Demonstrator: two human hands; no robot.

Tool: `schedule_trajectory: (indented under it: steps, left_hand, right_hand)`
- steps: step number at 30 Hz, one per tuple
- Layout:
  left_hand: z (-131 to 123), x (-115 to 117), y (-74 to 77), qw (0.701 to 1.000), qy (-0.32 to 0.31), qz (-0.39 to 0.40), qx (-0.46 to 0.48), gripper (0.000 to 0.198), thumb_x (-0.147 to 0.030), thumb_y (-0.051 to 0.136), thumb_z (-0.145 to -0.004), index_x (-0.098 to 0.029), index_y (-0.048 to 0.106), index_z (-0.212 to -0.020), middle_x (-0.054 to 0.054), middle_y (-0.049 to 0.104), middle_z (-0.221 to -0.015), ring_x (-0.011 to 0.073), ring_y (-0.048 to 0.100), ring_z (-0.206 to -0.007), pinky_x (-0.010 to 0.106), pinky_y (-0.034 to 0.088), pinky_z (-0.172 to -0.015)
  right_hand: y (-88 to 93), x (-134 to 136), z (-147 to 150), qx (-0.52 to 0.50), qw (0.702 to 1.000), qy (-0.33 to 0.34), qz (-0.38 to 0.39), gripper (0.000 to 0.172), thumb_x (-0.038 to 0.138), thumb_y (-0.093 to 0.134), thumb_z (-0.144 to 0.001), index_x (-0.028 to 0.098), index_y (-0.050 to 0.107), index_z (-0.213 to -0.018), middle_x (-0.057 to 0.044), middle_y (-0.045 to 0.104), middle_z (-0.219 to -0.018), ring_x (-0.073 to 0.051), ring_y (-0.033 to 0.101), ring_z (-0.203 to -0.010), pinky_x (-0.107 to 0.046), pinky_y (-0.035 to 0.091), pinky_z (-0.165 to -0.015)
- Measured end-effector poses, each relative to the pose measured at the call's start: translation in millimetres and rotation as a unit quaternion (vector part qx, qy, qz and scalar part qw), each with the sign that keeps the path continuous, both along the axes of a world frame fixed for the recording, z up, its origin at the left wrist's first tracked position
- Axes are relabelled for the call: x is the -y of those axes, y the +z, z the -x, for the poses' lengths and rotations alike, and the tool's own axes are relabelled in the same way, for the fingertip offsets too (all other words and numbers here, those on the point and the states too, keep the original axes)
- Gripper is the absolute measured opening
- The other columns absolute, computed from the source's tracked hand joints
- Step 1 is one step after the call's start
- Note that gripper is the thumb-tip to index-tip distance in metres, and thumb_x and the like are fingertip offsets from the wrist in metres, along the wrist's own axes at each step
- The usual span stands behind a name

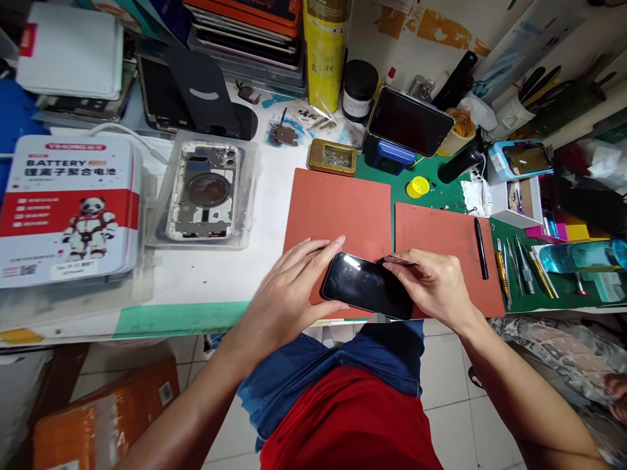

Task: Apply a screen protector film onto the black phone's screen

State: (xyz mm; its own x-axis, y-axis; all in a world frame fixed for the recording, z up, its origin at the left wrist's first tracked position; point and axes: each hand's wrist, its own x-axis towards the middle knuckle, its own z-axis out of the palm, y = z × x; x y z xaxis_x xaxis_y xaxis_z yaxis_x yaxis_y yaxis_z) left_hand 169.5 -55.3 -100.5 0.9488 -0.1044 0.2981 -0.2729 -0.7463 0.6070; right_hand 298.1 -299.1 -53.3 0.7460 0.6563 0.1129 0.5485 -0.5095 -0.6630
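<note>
A black-screened smartphone (367,284) lies on a reddish-brown mat (337,202) near the bench's front edge. My left hand (294,281) steadies its left end, thumb along the near edge and forefinger stretched by the far corner. In my right hand (431,281), thumb and fingers pinch a thin, dark, pointed tool (399,261); its tip meets the far edge of the phone, and its exact kind is hard to make out. A second reddish-brown mat (441,228) extends under my right hand, with a black pen (481,248) on it.
At left are a battery box (68,215) and an opened phone housing (208,189) in a clear tray. A small tin (333,157), a propped phone (410,121) and a yellow cap (418,187) stand behind the mats. Several hand tools (525,264) lie right. Another person's patterned trousers (553,346) show below.
</note>
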Motion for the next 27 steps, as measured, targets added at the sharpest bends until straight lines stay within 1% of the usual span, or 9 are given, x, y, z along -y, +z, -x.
schedule_trajectory:
  steps: [4, 8, 13, 20, 27]
  left_hand:
    - [0, 0, -1.4, 1.000, -0.002, 0.003, 0.005, 0.104, -0.036, 0.087, -0.089, -0.022, 0.024, -0.172, 0.014, 0.064, -0.153, 0.0334, 0.054, -0.148, 0.055, 0.042, -0.128]
    - [2, 0, -2.0, 1.000, 0.005, 0.013, -0.001, 0.102, -0.035, 0.087, -0.089, -0.023, 0.027, -0.171, 0.014, 0.062, -0.157, 0.0328, 0.052, -0.150, 0.055, 0.041, -0.130]
    - [2, 1, -1.3, 1.000, 0.007, 0.024, 0.002, 0.103, -0.031, 0.089, -0.087, -0.025, 0.030, -0.170, 0.013, 0.060, -0.159, 0.0322, 0.053, -0.150, 0.056, 0.039, -0.131]
    - [1, 1, 4.2, 0.999, 0.004, 0.036, -0.006, 0.100, -0.026, 0.091, -0.085, -0.024, 0.035, -0.168, 0.013, 0.063, -0.154, 0.0313, 0.058, -0.145, 0.055, 0.040, -0.131]
    - [2, 2, 5.4, 0.998, 0.012, 0.055, -0.029, 0.103, -0.025, 0.091, -0.084, -0.032, 0.033, -0.169, 0.009, 0.063, -0.153, 0.0308, 0.056, -0.146, 0.057, 0.041, -0.131]
  right_hand:
    - [1.0, 2, 1, 0.036, 0.999, 0.013, -0.008, 0.017, 0.021, 0.070, -0.100, 0.027, 0.086, -0.100, 0.000, 0.087, -0.093, -0.021, 0.083, -0.082, -0.031, 0.065, -0.069]
    - [-2.6, 8, 2, 0.049, 0.998, 0.021, -0.017, 0.013, 0.016, 0.075, -0.098, 0.023, 0.085, -0.100, -0.002, 0.085, -0.087, -0.021, 0.081, -0.075, -0.031, 0.062, -0.066]
    - [-10.2, 7, 1, 0.063, 0.997, 0.014, -0.053, 0.015, 0.013, 0.074, -0.098, 0.024, 0.084, -0.097, -0.001, 0.084, -0.087, -0.020, 0.080, -0.077, -0.034, 0.063, -0.071]
    - [-17.8, -5, 3, 0.081, 0.993, 0.033, -0.084, 0.016, 0.011, 0.074, -0.098, 0.024, 0.083, -0.099, 0.000, 0.083, -0.085, -0.018, 0.078, -0.073, -0.032, 0.062, -0.069]
    - [-17.5, -25, 2, 0.104, 0.989, 0.053, -0.088, 0.012, 0.014, 0.074, -0.099, 0.022, 0.084, -0.098, -0.003, 0.084, -0.084, -0.019, 0.078, -0.072, -0.033, 0.063, -0.067]
